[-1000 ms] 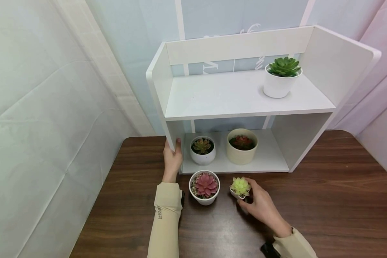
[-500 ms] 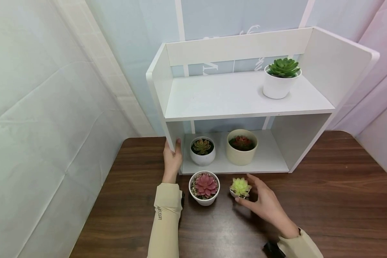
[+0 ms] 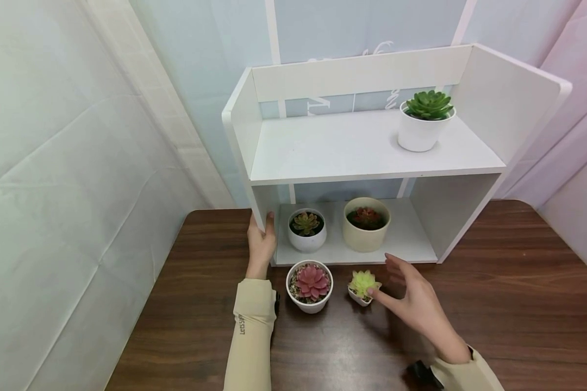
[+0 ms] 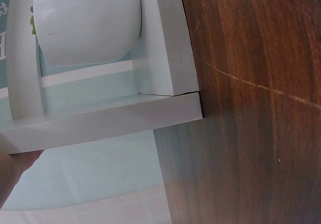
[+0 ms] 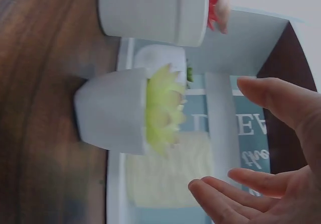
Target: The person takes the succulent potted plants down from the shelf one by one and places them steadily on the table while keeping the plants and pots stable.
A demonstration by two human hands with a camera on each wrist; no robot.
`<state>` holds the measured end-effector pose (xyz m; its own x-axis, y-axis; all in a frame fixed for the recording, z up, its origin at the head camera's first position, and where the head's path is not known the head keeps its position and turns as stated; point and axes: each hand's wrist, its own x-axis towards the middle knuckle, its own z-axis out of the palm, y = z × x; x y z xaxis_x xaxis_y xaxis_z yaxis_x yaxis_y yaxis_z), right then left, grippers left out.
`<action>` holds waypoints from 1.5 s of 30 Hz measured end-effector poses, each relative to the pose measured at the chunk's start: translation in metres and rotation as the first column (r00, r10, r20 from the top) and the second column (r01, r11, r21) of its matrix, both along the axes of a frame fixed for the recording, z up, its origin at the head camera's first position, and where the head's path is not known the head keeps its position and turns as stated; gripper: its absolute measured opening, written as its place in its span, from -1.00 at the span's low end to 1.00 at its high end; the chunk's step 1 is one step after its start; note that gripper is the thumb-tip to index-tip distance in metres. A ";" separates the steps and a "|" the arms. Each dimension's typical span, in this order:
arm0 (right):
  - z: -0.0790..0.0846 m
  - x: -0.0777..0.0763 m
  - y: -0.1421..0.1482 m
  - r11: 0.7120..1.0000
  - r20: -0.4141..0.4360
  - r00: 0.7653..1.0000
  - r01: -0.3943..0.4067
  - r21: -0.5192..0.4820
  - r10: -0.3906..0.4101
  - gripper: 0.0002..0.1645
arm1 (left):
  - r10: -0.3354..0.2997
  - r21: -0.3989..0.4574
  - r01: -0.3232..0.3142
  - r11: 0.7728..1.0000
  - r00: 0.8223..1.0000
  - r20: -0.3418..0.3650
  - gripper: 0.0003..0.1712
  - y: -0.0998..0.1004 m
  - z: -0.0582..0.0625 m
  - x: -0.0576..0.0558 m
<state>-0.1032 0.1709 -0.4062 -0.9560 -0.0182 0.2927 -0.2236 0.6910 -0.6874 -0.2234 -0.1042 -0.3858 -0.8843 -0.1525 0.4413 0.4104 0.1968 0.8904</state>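
My left hand (image 3: 261,244) grips the front edge of the left side panel of a white two-tier shelf (image 3: 352,146); in the left wrist view only a bit of that hand (image 4: 15,171) shows beside the panel (image 4: 100,126). On the table, my right hand (image 3: 420,307) is spread beside a small white pot with a yellow-green succulent (image 3: 363,285). Seen from the right wrist, its thumb and fingers (image 5: 261,181) stand apart from this pot (image 5: 113,111), holding nothing. A white pot with a pink succulent (image 3: 312,285) stands left of it.
On the upper tier, at the right, is a white pot with a green succulent (image 3: 423,127). The lower tier bears a round white pot (image 3: 307,239) and a cream pot with a reddish succulent (image 3: 364,233). Brown wooden table (image 3: 528,304) surrounds the shelf.
My right hand has let go of the small yellow-green succulent pot and moved off to the right, its fingers spreading. The left hand stays on the shelf panel.
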 end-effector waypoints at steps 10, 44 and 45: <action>0.017 -0.002 0.003 0.994 -0.179 0.981 0.057 -0.094 -0.073 -0.21 | 0.017 -0.006 -0.017 1.000 1.000 0.018 -0.52 -0.001 -0.002 0.000; 0.079 -0.020 0.022 0.897 -0.459 0.850 0.035 -0.441 -0.258 -0.43 | 0.006 0.004 -0.006 1.000 1.000 0.024 -0.52 0.000 0.000 0.001; 0.081 -0.021 0.022 0.894 -0.465 0.846 0.031 -0.446 -0.261 -0.44 | 0.004 0.004 -0.004 1.000 1.000 0.022 -0.52 0.000 0.000 0.001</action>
